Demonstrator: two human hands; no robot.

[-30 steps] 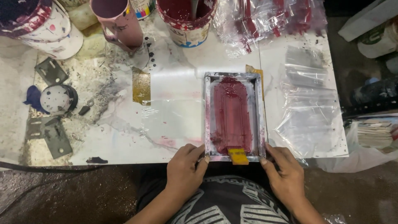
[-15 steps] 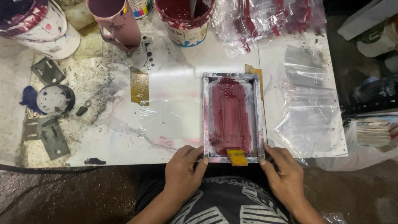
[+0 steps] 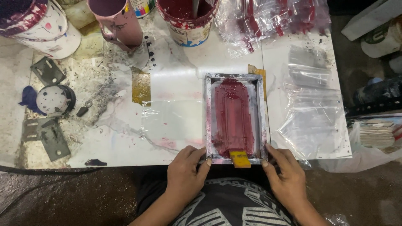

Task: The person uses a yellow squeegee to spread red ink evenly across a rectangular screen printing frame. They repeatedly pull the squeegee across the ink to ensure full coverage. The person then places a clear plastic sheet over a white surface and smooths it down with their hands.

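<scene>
The white table (image 3: 184,83) fills most of the view, stained and flecked with ink, its near edge against the seated person. On its right part lies a spread of clear bags (image 3: 312,113), with a heap of red-printed ones (image 3: 272,21) at the far edge. Far left stands a big white bucket (image 3: 39,27), next to it a pink jug (image 3: 117,21), then a tub (image 3: 186,19) of dark red ink.

The frame (image 3: 234,119), a small metal-edged screen, lies flat near the table's front edge, right of centre, its mesh coated in dark red ink. A yellow squeegee (image 3: 240,158) rests at its near end, sticking out over the rim.

The left hand (image 3: 183,175) is at the frame's near left corner, fingers close together and curled, tips pressing on the rim. The right hand (image 3: 284,175) is at the near right corner, fingers slightly spread, tips on the rim there; neither hand grips anything.

Left of the frame, a strip of brown tape (image 3: 141,86) is stuck to the table. Further left sit a round white lid (image 3: 53,100) and two grey metal brackets (image 3: 46,136).
</scene>
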